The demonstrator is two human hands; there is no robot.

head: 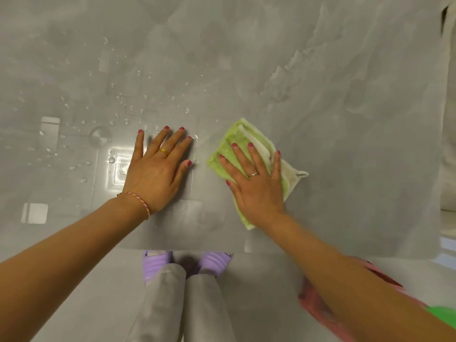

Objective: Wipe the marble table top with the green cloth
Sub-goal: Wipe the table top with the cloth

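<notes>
The grey marble table top fills most of the view. A folded green and white cloth lies on it right of centre. My right hand presses flat on the cloth with straight, spread fingers and covers its near half. My left hand rests flat on the bare marble just left of the cloth, fingers straight. Water droplets are scattered over the left part of the top, beyond and left of my left hand.
The table's near edge runs across the lower view, and its right edge runs down the far right. Below the near edge are my legs and purple slippers on a grey floor. A pink thing lies at lower right.
</notes>
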